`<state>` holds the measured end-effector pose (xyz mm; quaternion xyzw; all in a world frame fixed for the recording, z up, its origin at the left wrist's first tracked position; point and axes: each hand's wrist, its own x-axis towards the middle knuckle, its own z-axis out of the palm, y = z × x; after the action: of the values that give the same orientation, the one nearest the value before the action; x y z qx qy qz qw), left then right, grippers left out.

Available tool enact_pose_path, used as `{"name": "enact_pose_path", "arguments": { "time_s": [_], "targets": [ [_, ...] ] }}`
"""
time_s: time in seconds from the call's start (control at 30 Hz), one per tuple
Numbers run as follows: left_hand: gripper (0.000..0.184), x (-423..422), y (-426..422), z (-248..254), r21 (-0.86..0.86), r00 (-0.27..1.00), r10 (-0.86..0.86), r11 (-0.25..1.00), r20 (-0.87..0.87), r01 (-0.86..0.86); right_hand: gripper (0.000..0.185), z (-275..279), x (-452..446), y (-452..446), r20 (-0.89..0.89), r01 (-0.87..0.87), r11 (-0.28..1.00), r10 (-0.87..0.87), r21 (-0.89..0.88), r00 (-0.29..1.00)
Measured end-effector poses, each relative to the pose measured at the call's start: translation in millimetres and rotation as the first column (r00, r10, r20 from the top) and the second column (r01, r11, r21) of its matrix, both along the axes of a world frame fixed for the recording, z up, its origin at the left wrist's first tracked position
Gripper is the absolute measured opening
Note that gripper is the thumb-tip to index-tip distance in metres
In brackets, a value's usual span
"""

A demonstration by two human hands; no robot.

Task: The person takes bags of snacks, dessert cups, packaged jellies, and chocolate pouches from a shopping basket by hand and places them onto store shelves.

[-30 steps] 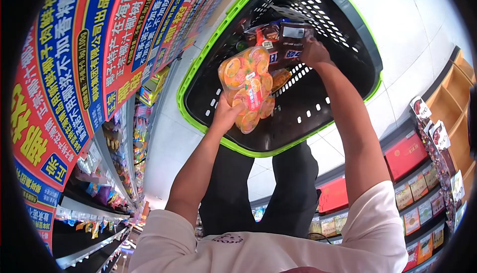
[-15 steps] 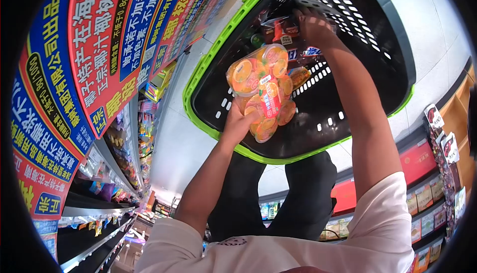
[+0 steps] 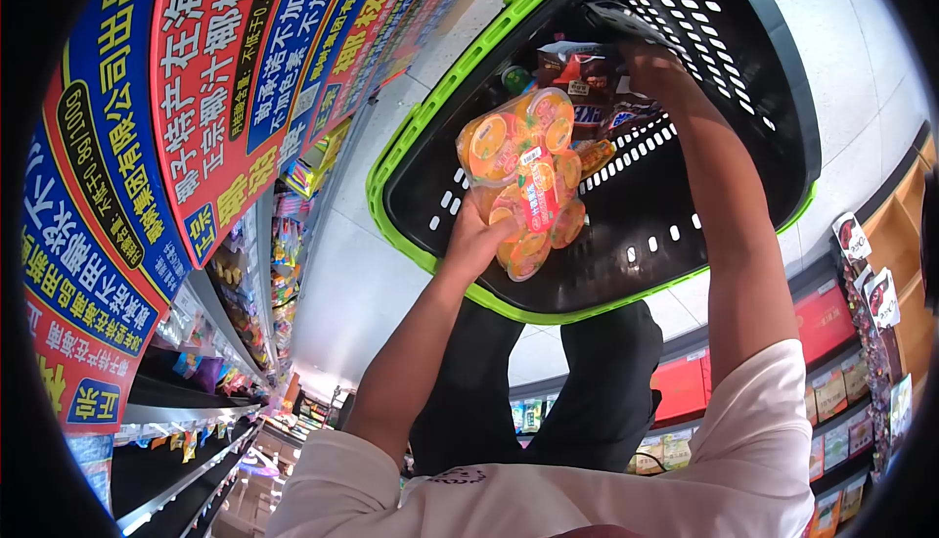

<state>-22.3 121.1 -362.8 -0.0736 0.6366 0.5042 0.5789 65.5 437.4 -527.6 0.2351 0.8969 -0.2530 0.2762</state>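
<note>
Currently gripping a clear plastic pack of round orange cups (image 3: 528, 181) with the left hand (image 3: 477, 240), curling thumb and fingers around its near-left edge, over a black perforated plastic basket (image 3: 665, 186); reaching beyond the pack with the right hand (image 3: 653, 68), near shiny brown snack packets (image 3: 567, 68), hiding its opening and any hold.

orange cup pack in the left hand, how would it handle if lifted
The orange cup pack would probably flex between its separate round cups. Its shiny surface may feel slippery to the left hand. So many cups bundled together suggest some heft, if they are full.
</note>
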Motion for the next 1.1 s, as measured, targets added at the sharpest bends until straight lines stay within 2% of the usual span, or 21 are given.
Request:
{"name": "enact_pose_path", "arguments": {
  "time_s": [0.1,0.17,0.23,0.3,0.33,0.4,0.43,0.5,0.53,0.57,0.63,0.67,0.77,0.8,0.9,0.93,1.03,1.1],
  "targets": [
    [0.051,-0.1,1.3,3.5,-0.038,1.000,0.000,0.999,0.012,0.001,0.058,6.6,0.5,1.2,0.075,-0.079,0.997,0.078,0.005,0.994],
    [0.050,0.1,5.6,6.7,-0.025,1.000,0.016,1.000,0.009,-0.016,0.064,12.1,5.1,-1.2,0.101,0.049,0.994,-0.039,-0.101,0.994],
    [0.049,0.2,5.3,6.1,-0.016,0.999,0.032,0.999,0.005,-0.032,0.067,19.1,3.1,-0.1,0.138,0.092,0.984,-0.071,-0.152,0.988],
    [0.055,0.3,1.8,3.6,-0.024,0.999,0.005,1.000,0.035,-0.004,0.075,51.6,-14.1,-2.3,0.347,0.004,0.990,0.046,-0.141,0.937],
    [0.055,0.5,2.4,4.5,-0.023,0.999,0.004,1.000,0.036,-0.003,0.075,49.8,-11.0,-9.6,0.348,0.005,0.990,0.044,-0.140,0.936],
    [0.053,0.2,4.2,6.8,-0.023,0.999,0.012,1.000,0.047,-0.011,0.081,41.1,-4.4,-29.1,0.148,-0.077,0.985,0.054,0.152,0.987],
    [0.053,0.3,3.9,6.5,-0.020,0.999,0.012,1.000,0.047,-0.012,0.081,37.8,-7.0,-34.2,0.148,-0.078,0.985,0.055,0.155,0.987],
    [0.053,1.6,2.0,4.4,-0.035,0.999,0.010,0.999,0.051,-0.008,0.088,38.1,-16.1,-43.3,0.245,-0.045,0.989,0.078,-0.138,0.966],
    [0.053,1.7,0.5,3.1,-0.033,0.999,0.011,0.999,0.051,-0.009,0.082,29.6,-11.4,-53.2,0.133,-0.084,0.985,0.105,-0.151,0.986],
    [0.054,1.9,-1.6,1.7,-0.025,0.999,-0.004,1.000,0.042,0.005,0.082,31.5,-11.8,-61.0,0.133,-0.087,0.985,0.107,-0.150,0.985],
    [0.054,3.4,-4.0,3.5,-0.018,0.999,-0.013,1.000,0.033,0.013,0.063,42.8,-15.1,-80.4,0.173,-0.303,0.953,0.295,0.020,0.940],
    [0.055,4.8,-5.2,5.9,-0.009,1.000,-0.003,1.000,0.006,0.003,0.042,37.4,-9.4,-89.9,0.128,-0.287,0.948,0.270,0.135,0.954],
    [0.055,2.4,3.5,31.3,-0.018,1.000,-0.011,1.000,-0.025,0.010,0.031,35.0,-8.0,-91.1,0.118,-0.272,0.959,0.262,0.077,0.958],
    [0.054,1.4,5.2,43.5,-0.043,0.999,-0.024,0.999,-0.029,0.023,0.022,41.8,-3.3,-90.5,0.018,-0.246,0.965,0.245,0.097,0.969],
    [0.056,2.7,-0.7,74.6,-0.046,1.000,-0.012,0.999,-0.002,0.012,0.020,67.7,4.6,-86.8,0.026,-0.270,0.960,0.269,0.079,0.963],
    [0.058,2.3,-6.6,82.2,-0.035,0.999,-0.011,0.999,0.036,0.012,0.019,72.7,12.3,-87.5,-0.065,-0.212,0.975,0.216,0.065,0.974],
    [0.059,0.4,-16.9,116.2,-0.025,1.000,-0.010,1.000,0.024,0.011,0.018,96.5,28.3,-89.3,-0.159,-0.185,0.978,0.199,0.102,0.967],
    [0.060,-2.6,-30.5,135.6,0.003,0.999,-0.031,1.000,0.021,0.031,0.017,137.1,30.4,-85.7,-0.195,-0.155,0.982,0.175,0.112,0.965]
  ]
}}
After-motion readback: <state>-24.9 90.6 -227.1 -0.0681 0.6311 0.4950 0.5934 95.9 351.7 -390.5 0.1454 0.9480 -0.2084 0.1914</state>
